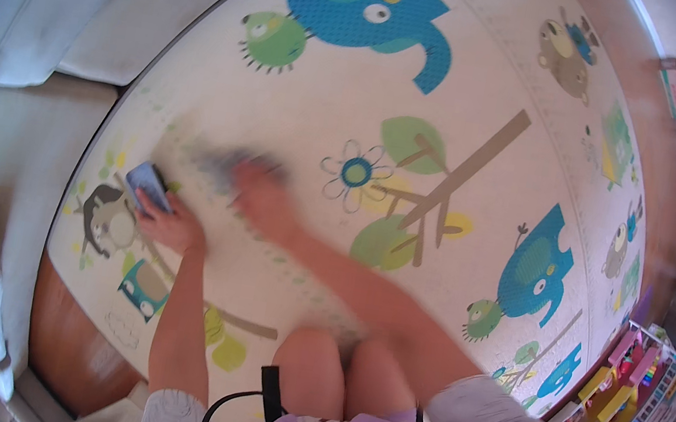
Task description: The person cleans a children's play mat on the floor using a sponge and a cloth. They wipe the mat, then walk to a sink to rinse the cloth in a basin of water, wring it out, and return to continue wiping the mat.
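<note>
My left hand (173, 226) is low over the printed play mat (301, 106), with its fingers on the near end of a flat rectangular object that looks like a smartphone (148, 181). To the right, my right hand (264, 196) is strongly blurred by motion. A blue-grey cloth (219, 164) is bunched under its fingers against the mat; its outline is smeared. My bent knees (310, 366) rest on the mat just in front of me.
A pale sofa (105, 8) borders the mat on the left, with wooden floor (76, 315) showing beside its corner. At the lower right stands a toy rack with yellow bins (616, 404). A black cable (213, 413) hangs by my lap.
</note>
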The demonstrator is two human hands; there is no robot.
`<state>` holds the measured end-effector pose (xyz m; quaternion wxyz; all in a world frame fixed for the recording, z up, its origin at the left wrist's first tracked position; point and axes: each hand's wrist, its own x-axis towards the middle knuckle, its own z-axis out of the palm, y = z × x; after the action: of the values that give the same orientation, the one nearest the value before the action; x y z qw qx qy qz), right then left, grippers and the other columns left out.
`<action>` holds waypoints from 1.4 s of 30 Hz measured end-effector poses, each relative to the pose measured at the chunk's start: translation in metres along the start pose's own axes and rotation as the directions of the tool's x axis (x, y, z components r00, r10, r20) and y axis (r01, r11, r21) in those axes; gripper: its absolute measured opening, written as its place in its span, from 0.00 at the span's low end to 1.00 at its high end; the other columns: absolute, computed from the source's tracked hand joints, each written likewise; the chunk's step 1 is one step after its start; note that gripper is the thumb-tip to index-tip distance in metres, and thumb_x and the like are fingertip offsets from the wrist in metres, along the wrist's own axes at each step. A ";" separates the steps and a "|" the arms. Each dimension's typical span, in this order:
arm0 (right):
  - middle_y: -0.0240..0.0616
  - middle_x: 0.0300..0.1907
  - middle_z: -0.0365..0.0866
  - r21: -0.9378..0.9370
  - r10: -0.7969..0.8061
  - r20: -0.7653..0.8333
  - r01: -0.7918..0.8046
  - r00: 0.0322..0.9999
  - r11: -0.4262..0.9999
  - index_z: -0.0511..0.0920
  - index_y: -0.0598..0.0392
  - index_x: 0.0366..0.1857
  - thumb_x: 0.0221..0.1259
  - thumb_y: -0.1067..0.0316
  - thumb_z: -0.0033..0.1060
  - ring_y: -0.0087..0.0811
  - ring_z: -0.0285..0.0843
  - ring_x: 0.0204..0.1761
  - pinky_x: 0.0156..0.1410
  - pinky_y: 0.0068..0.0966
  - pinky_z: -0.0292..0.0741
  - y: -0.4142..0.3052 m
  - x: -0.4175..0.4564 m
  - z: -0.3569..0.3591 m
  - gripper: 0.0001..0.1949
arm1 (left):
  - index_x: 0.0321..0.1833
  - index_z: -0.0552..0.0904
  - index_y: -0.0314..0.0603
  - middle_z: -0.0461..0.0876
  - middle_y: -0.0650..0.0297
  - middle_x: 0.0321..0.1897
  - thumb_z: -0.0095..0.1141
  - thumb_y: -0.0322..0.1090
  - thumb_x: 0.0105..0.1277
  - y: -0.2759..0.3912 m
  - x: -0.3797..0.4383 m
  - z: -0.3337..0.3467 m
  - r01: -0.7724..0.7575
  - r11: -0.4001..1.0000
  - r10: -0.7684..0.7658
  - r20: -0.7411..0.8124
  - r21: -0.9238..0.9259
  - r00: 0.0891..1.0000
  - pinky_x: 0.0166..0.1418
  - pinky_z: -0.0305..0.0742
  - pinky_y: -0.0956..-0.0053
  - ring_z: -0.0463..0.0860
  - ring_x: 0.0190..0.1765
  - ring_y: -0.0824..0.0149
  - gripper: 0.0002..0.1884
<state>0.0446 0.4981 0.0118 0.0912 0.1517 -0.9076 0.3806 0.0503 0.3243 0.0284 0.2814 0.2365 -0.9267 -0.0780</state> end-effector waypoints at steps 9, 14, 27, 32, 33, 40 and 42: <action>0.44 0.46 0.81 -0.242 0.276 -0.271 -0.343 0.922 0.907 0.74 0.51 0.51 0.62 0.61 0.55 0.46 0.79 0.50 0.53 0.42 0.74 0.238 0.092 -0.177 0.15 | 0.72 0.64 0.49 0.67 0.38 0.59 0.49 0.52 0.71 -0.016 0.002 0.002 -0.052 0.997 0.054 -0.027 0.055 0.998 0.60 0.65 0.49 0.69 0.58 0.39 0.30; 0.47 0.47 0.84 -0.380 0.547 -0.550 -0.772 0.631 0.509 0.67 0.48 0.63 0.59 0.55 0.60 0.50 0.81 0.49 0.51 0.43 0.77 0.353 -0.040 -0.371 0.27 | 0.73 0.62 0.47 0.63 0.38 0.64 0.48 0.48 0.72 -0.016 0.003 0.002 0.035 0.999 -0.036 0.061 0.024 0.997 0.62 0.64 0.49 0.66 0.61 0.40 0.29; 0.41 0.49 0.82 -0.111 0.416 -0.254 -0.453 0.873 0.884 0.80 0.49 0.49 0.58 0.60 0.58 0.43 0.80 0.48 0.53 0.35 0.75 0.293 0.264 -0.175 0.15 | 0.73 0.60 0.40 0.60 0.37 0.67 0.49 0.45 0.71 -0.017 0.015 -0.011 0.003 0.995 -0.016 0.135 0.095 0.991 0.65 0.58 0.45 0.63 0.65 0.38 0.31; 0.37 0.34 0.80 0.057 -0.002 0.070 -0.002 0.998 0.998 0.79 0.49 0.32 0.53 0.67 0.61 0.36 0.79 0.41 0.47 0.36 0.73 0.114 0.298 0.019 0.04 | 0.73 0.61 0.40 0.59 0.38 0.66 0.49 0.46 0.71 -0.011 0.012 -0.005 0.050 0.998 -0.057 0.153 0.049 0.987 0.67 0.58 0.46 0.63 0.65 0.38 0.30; 0.37 0.34 0.80 0.156 -0.099 0.069 0.087 0.993 0.984 0.78 0.49 0.30 0.52 0.67 0.61 0.37 0.79 0.41 0.48 0.38 0.73 0.074 0.273 0.049 0.03 | 0.73 0.61 0.40 0.60 0.37 0.66 0.49 0.45 0.71 -0.012 0.014 -0.006 0.040 0.998 -0.047 0.150 0.046 0.988 0.67 0.58 0.46 0.63 0.65 0.38 0.30; 0.36 0.50 0.80 0.192 -0.265 0.040 0.252 0.964 0.948 0.80 0.50 0.39 0.50 0.73 0.61 0.39 0.72 0.61 0.66 0.41 0.69 0.084 0.145 -0.017 0.11 | 0.72 0.62 0.42 0.61 0.36 0.64 0.49 0.47 0.72 -0.003 0.010 -0.013 0.009 1.000 -0.009 0.154 -0.002 0.988 0.63 0.62 0.46 0.65 0.63 0.37 0.30; 0.39 0.53 0.78 0.043 -0.068 -0.062 0.071 0.996 0.997 0.78 0.52 0.41 0.48 0.78 0.60 0.43 0.72 0.61 0.65 0.41 0.70 0.136 0.109 -0.107 0.15 | 0.73 0.62 0.44 0.63 0.36 0.62 0.49 0.49 0.72 -0.017 0.014 -0.003 -0.002 1.000 0.001 0.073 0.022 0.997 0.60 0.65 0.46 0.66 0.60 0.37 0.30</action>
<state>-0.0994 0.6424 0.0262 0.1284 0.1736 -0.8899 0.4018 0.0482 0.3030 0.0331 0.2447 0.2359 -0.9374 -0.0761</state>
